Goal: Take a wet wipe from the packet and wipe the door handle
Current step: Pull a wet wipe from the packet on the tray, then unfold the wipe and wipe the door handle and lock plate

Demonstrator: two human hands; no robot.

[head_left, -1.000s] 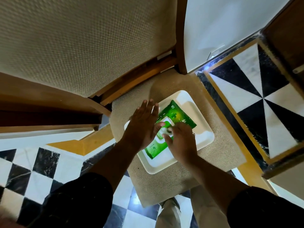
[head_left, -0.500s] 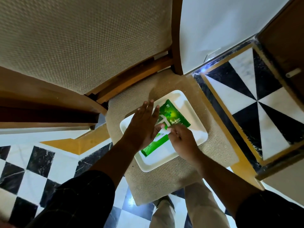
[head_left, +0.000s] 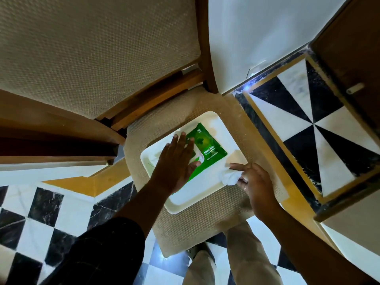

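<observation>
One green wipe packet lies on one white tray on a chair seat. Left hand spread flat, pressing packet. Right hand pinches one crumpled white wet wipe beside the packet.

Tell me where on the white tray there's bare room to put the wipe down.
Free: the white rectangular tray is bare along its near edge. Crowded: the left hand presses the green wipes packet; the right hand holds a crumpled white wipe.
</observation>
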